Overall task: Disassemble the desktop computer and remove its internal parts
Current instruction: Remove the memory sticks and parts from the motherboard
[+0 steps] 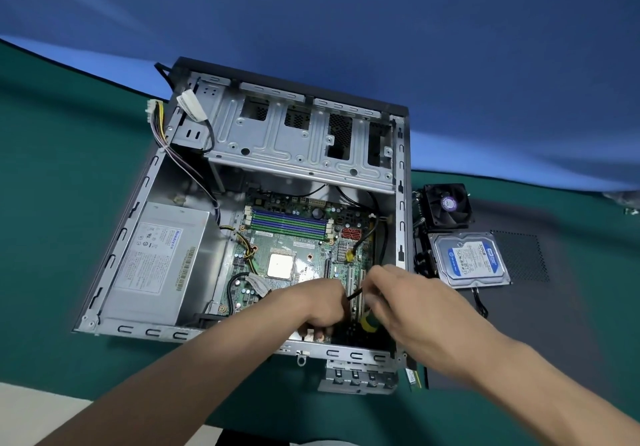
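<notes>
Working low in the open computer case (401,203) at frame centre, left hand (322,302) pinches a black cable (354,295), right hand (398,293) grips a screwdriver (367,322); cooler fan (448,206) and hard drive (471,258) already out, motherboard (294,237) and power supply (156,262) remain.

Two bare forearms, no sleeves, watch or rings, hands (325,303) likewise ungloved

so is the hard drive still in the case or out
Out. The hard drive lies on the dark panel right of the open case, below the removed fan.
</notes>
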Tool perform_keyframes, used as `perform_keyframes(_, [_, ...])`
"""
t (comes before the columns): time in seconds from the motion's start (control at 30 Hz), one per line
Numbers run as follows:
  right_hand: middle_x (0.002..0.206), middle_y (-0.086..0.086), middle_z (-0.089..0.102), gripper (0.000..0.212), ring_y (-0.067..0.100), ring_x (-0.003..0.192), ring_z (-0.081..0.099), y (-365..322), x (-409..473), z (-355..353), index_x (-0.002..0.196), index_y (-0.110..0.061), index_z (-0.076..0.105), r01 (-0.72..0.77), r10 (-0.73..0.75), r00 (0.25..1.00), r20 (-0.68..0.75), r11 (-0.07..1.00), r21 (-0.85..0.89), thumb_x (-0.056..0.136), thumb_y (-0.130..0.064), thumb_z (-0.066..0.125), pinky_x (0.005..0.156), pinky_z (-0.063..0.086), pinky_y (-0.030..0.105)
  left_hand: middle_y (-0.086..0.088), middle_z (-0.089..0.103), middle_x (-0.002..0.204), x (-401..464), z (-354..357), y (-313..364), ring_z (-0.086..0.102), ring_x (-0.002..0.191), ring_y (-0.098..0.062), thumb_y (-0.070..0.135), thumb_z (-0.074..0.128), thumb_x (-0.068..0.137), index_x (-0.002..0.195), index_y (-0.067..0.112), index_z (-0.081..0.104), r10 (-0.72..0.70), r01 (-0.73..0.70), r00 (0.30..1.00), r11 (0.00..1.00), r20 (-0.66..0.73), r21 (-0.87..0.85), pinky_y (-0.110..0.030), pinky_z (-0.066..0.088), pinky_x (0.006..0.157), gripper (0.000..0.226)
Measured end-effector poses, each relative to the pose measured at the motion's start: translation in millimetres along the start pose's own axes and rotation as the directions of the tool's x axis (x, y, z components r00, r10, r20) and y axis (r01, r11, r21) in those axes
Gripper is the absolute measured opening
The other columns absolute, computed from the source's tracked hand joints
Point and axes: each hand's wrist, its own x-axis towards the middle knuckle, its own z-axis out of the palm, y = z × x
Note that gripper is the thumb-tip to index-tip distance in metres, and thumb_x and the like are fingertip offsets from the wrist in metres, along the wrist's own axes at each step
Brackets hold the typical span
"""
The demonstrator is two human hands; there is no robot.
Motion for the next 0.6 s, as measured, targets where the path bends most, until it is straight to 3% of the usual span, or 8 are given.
perform_keyframes(0.07, [0.107, -0.008, 0.044, 0.016, 0.018, 0.094, 0.050, -0.2, 0.0, -0.3, 0.107, -0.028, 0.040, 0.022, -0.022, 0.999, 0.027, 1.000, -0.010, 0.092, -0.031, 0.044, 0.079, 0.041, 0.032, -0.010, 0.065, 0.082, -0.1, 0.1, -0.1, 0.059, 0.061, -0.022, 0.000, 0.039, 0.090, 0.100, -0.003, 0.063, -0.008, 0.008, 1.000, 1.000, 0.011, -0.021, -0.031, 0.049, 0.050, 0.027])
perform_keyframes(0.2, [0.107, -0.009, 0.044, 0.024, 0.019, 0.091, 0.054, -3.0, -0.2, -2.3, 0.110, -0.027, 0.044, 0.030, -0.028, 0.998, 0.047, 0.999, -0.033, 0.094, -0.045, 0.041, 0.076, 0.040, 0.033, -0.009, 0.062, 0.076, 2.2, -0.6, -0.4, 0.057, 0.061, -0.021, 0.003, 0.043, 0.089, 0.092, 0.002, 0.061, 0.013, -0.012, 1.000, 1.000, -0.015, 0.027, -0.033, 0.049, 0.056, 0.019])
perform_keyframes(0.27, [0.104, -0.008, 0.046, 0.021, 0.020, 0.095, 0.055, -4.2, 0.8, -2.3, 0.107, -0.024, 0.049, 0.041, -0.041, 0.998, 0.043, 0.999, -0.008, 0.097, -0.039, 0.036, 0.080, 0.042, 0.034, -0.008, 0.058, 0.070, 2.7, 0.5, -0.3, 0.055, 0.054, -0.018, -0.001, 0.039, 0.088, 0.090, 0.004, 0.058, 0.006, -0.004, 0.999, 0.999, -0.038, 0.039, -0.031, 0.049, 0.052, 0.019])
perform_keyframes(0.33, [0.106, -0.008, 0.044, 0.019, 0.018, 0.100, 0.052, -3.5, 1.6, -1.9, 0.110, -0.025, 0.049, 0.053, -0.053, 0.997, 0.050, 0.999, -0.005, 0.093, -0.029, 0.043, 0.086, 0.042, 0.032, -0.008, 0.059, 0.068, 2.7, 0.9, 0.0, 0.055, 0.049, -0.016, -0.003, 0.037, 0.087, 0.095, 0.001, 0.060, -0.009, 0.009, 0.999, 1.000, -0.039, 0.018, -0.030, 0.049, 0.047, 0.024])
perform_keyframes(0.4, [0.108, -0.009, 0.045, 0.022, 0.017, 0.103, 0.049, -4.3, 1.9, -1.9, 0.112, -0.026, 0.047, 0.039, -0.038, 0.998, 0.043, 0.999, -0.022, 0.092, -0.033, 0.045, 0.086, 0.041, 0.031, -0.009, 0.058, 0.070, 2.2, -0.1, -0.1, 0.056, 0.053, -0.020, -0.001, 0.039, 0.088, 0.097, 0.000, 0.060, 0.000, 0.001, 0.999, 1.000, -0.044, 0.025, -0.031, 0.051, 0.048, 0.023])
perform_keyframes(0.5, [0.110, -0.007, 0.047, 0.022, 0.020, 0.102, 0.052, -6.6, 3.9, 0.3, 0.113, -0.026, 0.045, 0.036, -0.036, 0.999, 0.004, 0.997, -0.064, 0.099, -0.038, 0.033, 0.080, 0.038, 0.033, -0.012, 0.056, 0.073, 1.7, -0.7, 1.1, 0.057, 0.065, -0.028, 0.003, 0.042, 0.089, 0.080, 0.004, 0.056, 0.038, -0.033, 0.996, 0.997, -0.076, 0.063, -0.039, 0.052, 0.059, 0.016])
perform_keyframes(0.6, [0.114, -0.007, 0.040, 0.026, 0.019, 0.107, 0.043, -11.5, 4.9, 2.0, 0.117, -0.026, 0.039, 0.078, -0.076, 0.996, 0.039, 0.996, -0.044, 0.091, -0.028, 0.045, 0.084, 0.034, 0.030, -0.015, 0.054, 0.074, 0.1, 1.5, 0.4, 0.054, 0.063, -0.028, 0.007, 0.043, 0.091, 0.069, 0.008, 0.051, 0.054, -0.052, 0.997, 0.998, -0.063, 0.040, -0.036, 0.049, 0.053, 0.023])
